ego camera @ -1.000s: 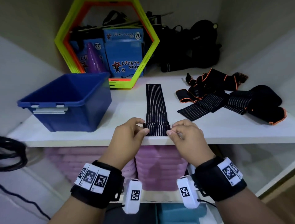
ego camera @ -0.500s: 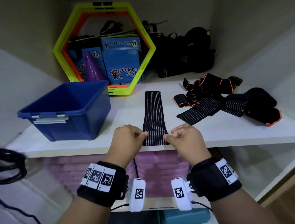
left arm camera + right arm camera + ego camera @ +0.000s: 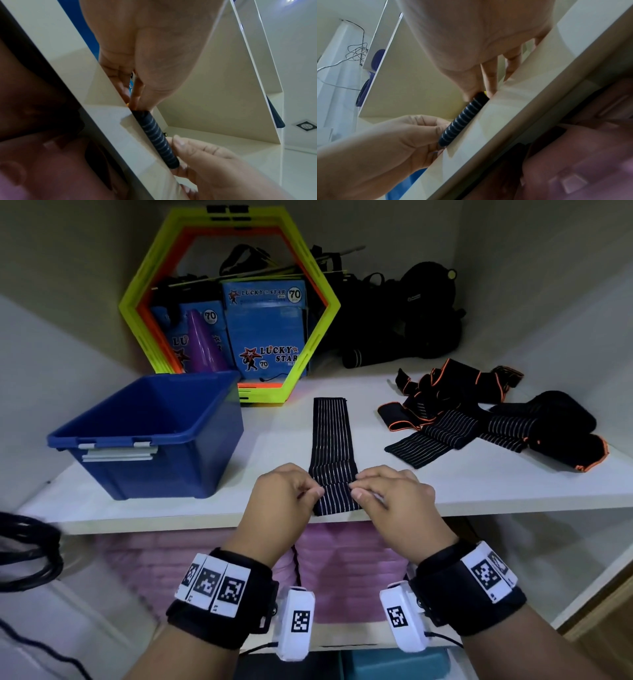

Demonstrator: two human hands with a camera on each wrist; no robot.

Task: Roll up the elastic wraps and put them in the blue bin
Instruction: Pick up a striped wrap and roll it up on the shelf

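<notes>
A black elastic wrap with thin white stripes lies flat on the white shelf, running from the front edge toward the back. Its near end is folded into a small roll at the shelf's front edge. My left hand pinches the roll's left end and my right hand pinches its right end. The wrist views show the same roll held between thumb and fingers at both ends. The blue bin stands open on the shelf to the left.
A pile of black wraps with orange edging lies at the right. A yellow and orange hexagon frame with blue boxes stands at the back, black gear beside it. Pink mats lie on the shelf below.
The roll at the wrap's near end has grown by a turn and moved a little farther onto the shelf. Both hands have kept their pinch on its ends.
</notes>
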